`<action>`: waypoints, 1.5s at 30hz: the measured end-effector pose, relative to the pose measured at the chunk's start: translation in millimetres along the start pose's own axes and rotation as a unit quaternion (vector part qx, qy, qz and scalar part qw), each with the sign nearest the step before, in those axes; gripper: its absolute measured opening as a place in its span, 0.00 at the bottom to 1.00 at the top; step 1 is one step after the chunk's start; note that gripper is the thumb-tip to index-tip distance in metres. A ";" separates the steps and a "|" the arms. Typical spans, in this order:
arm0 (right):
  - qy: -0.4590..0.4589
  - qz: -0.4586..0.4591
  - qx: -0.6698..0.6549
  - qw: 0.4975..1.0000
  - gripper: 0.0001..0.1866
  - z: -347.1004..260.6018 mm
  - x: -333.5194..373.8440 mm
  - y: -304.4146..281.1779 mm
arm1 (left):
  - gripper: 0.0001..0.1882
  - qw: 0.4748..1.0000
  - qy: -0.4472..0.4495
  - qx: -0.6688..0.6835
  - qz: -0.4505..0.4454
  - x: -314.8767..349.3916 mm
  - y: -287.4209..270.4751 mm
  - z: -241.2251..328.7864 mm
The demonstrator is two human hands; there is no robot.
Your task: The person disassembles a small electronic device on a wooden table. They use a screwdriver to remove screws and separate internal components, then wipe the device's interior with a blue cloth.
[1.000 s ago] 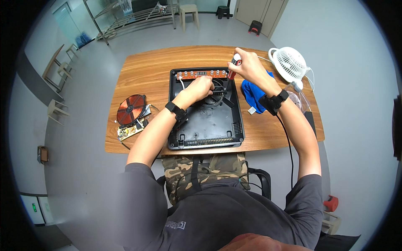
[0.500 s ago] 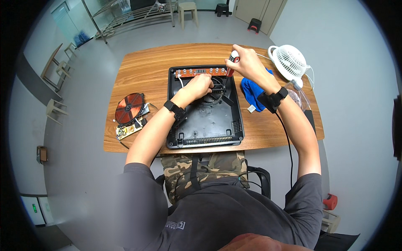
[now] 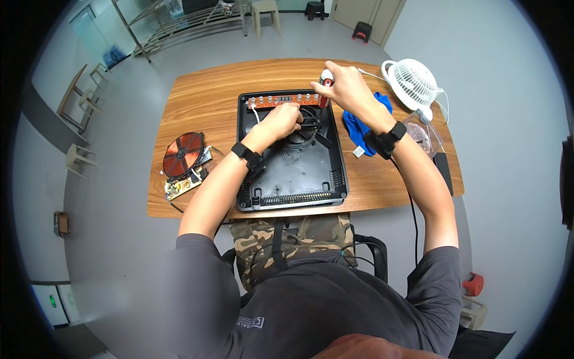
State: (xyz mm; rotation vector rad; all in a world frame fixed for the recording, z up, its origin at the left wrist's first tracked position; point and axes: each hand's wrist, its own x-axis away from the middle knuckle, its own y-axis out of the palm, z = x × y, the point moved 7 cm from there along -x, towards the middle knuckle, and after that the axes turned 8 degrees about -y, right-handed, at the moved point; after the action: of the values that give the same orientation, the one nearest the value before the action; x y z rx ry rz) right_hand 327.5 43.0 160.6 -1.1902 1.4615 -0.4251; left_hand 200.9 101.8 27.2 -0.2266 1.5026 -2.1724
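In front of me lies an open black plastic housing (image 3: 281,173), like the lower shell of an induction cooker. A black cooling fan (image 3: 310,122) sits in its upper part, below an orange circuit board (image 3: 278,100) along the far edge. My left hand (image 3: 283,121) is closed at the fan's left side, its fingertips gripping the frame. My right hand (image 3: 347,87) is wrapped over the top of a screwdriver (image 3: 324,94) with a red, black and white handle. The screwdriver stands nearly upright over the fan's right side; I cannot make out where its tip rests.
On the left of the wooden table (image 3: 209,90) lie a round copper coil (image 3: 183,154) and a power circuit board (image 3: 181,186). To the right are a blue cloth (image 3: 357,133), a white fan (image 3: 412,84), a clear bag (image 3: 420,136) and a dark flat block (image 3: 442,170).
My right hand and the screwdriver have shifted slightly left, and the hand's grip on the handle has turned. My left hand stays at the fan. The whole view has shifted slightly.
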 end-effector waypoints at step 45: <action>0.057 -0.128 0.152 0.978 0.25 -6.1 -21.2 -3.0 | 0.12 1.000 -0.022 0.020 0.010 0.0 4.3 -7.0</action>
State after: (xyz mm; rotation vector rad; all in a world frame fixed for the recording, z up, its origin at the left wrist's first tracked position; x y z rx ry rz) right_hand 319.9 57.4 175.8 -1.1213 1.2859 -0.8759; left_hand 199.4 106.4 20.6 -0.2421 1.4295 -2.1659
